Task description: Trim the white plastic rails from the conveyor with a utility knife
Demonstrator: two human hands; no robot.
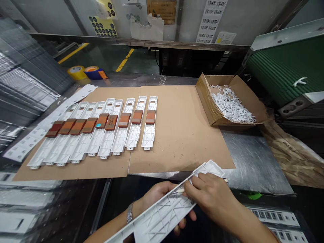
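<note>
A long white plastic panel (164, 212) with a ribbed underside lies slantwise in front of me, its far end near the table's front edge. My left hand (157, 193) is wrapped around the panel from below, thumb at its upper edge and fingertips showing past the lower edge. Over the ribbed face, my right hand (211, 194) is closed on a thin, pen-like white-handled tool (180, 191). The tool's narrow tip points left against the ribs; its exact kind is hidden by the fingers.
Several similar white panels (149, 136) lie in a row on cardboard (177, 145), each with a reddish-brown block (137, 117) across it. An open carton (205, 101) holds small white plastic pieces (233, 104). Tape rolls (77, 72) sit at back left; a green ribbed belt (286, 67) stands right.
</note>
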